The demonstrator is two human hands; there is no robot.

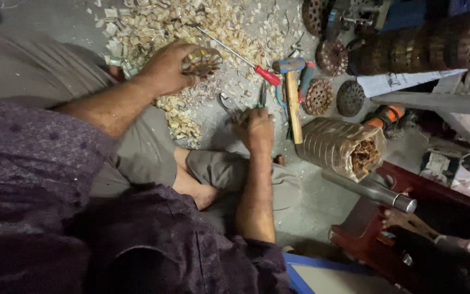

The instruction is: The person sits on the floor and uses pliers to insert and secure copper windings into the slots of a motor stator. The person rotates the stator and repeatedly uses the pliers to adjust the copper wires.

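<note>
Purple sleeves [55,218] fill the lower left, with grey trousers [137,158] and a bare foot [202,193] on the concrete floor [322,201]. Left hand [167,68] is clenched around a round slotted core [202,61], held above a heap of pale chips [191,27] that spreads across the floor's upper part. Right hand [255,128] is closed on a small tool [261,98] whose dark tip points up out of the fist; what kind of tool it is cannot be told.

Just beside the right hand lies a hammer [292,103] with a wooden handle, and near it a screwdriver [246,59] with a red grip, its shaft running up across the chips. Right of the hammer a wound cylinder [335,144] lies on its side, its open end showing brown fibre; a steel shaft [373,190] lies below it. 3 flat slotted discs [319,97] sit near the hammer head, with a stack of dark cores [420,46] farther back. An orange power tool [387,115] rests between the discs and a red stool [409,228].
</note>
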